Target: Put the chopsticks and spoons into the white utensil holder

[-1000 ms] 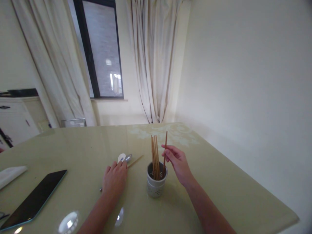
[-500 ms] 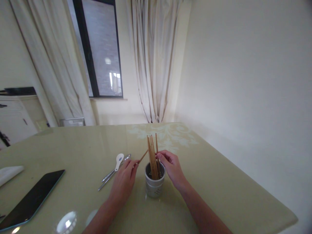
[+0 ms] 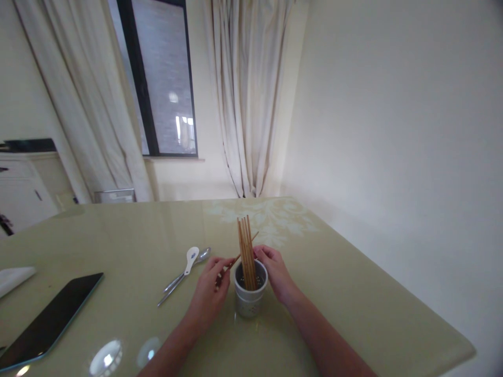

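A grey metal holder point(image 3: 249, 302) with small holes stands upright on the table, with several wooden chopsticks point(image 3: 245, 246) upright in it. My left hand point(image 3: 210, 288), left of the holder, pinches a single chopstick point(image 3: 232, 262). That chopstick slants up to the right across the bundle, its far end showing beyond it. At the right side of the bundle, just above the holder's rim, my right hand point(image 3: 277, 272) has its fingers curled together. Its fingertips are close to the chopsticks, and what they grip, if anything, is hidden.
Left of my left hand lie a white spoon point(image 3: 192, 257) and metal spoons point(image 3: 203, 255) with thin handles. A black tablet point(image 3: 55, 320) lies farther left, near a white object point(image 3: 15, 279) at the edge of view. A wall point(image 3: 393, 157) runs along the table's right side.
The upright chopstick at my right hand now leans in with the bundle. My left hand has moved right, and its chopstick now reaches across the bundle.
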Tool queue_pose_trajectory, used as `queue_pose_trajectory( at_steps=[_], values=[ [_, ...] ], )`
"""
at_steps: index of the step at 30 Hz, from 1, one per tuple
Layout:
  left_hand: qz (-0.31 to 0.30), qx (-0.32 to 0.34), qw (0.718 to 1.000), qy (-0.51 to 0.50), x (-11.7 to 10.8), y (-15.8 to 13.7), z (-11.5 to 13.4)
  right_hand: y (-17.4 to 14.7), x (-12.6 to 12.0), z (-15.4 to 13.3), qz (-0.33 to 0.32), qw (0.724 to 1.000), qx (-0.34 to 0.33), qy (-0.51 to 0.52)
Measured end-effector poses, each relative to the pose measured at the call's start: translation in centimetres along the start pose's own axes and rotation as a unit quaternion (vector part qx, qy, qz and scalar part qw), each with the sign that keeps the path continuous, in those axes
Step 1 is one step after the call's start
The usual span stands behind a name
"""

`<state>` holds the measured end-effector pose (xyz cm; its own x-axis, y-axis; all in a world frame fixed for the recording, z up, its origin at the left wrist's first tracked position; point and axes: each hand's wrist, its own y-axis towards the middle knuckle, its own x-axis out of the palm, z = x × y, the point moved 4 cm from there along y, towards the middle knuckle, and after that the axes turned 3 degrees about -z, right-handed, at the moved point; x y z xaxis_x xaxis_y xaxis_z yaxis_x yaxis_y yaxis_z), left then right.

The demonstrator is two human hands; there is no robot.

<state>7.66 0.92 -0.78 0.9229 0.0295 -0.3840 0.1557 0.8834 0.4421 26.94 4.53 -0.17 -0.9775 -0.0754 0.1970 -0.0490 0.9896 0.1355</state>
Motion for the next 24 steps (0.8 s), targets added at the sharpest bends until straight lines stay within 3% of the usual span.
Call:
queue_pose_trajectory(
  at_steps=[4,8,11,13,15,17,20,24],
  values=[
    [-0.019,0.015,0.999,-0.022,0.1,0.2,0.4,-0.3,0.9,1.1,-0.078,0.994,0.062,0.037],
    [-0.037,0.017,0.999,-0.023,0.1,0.3,0.4,-0.3,1.6,1.0,-0.094,0.993,0.047,0.047],
    [-0.041,0.037,0.998,0.002,0.2,0.1,0.6,0.5,0.8,0.4,-0.03,0.999,-0.007,0.032],
    [-0.019,0.051,0.998,0.033,0.1,0.0,0.8,1.1,-0.9,-0.8,0.067,0.995,-0.064,0.025],
    [0.014,0.062,0.996,0.065,-0.2,-0.2,1.0,1.3,-3.4,-2.5,0.178,0.975,-0.128,0.038],
    [0.029,0.079,0.992,0.09,-0.5,-0.5,1.3,1.1,-5.8,-4.6,0.246,0.947,-0.192,0.076],
    [0.006,0.119,0.987,0.106,-0.5,-0.9,1.8,0.4,-7.8,-7.0,0.256,0.924,-0.238,0.155],
    [-0.03,0.157,0.981,0.109,-0.2,-1.4,2.1,-0.7,-6.2,-8.1,0.19,0.939,-0.242,0.151]
  ],
)
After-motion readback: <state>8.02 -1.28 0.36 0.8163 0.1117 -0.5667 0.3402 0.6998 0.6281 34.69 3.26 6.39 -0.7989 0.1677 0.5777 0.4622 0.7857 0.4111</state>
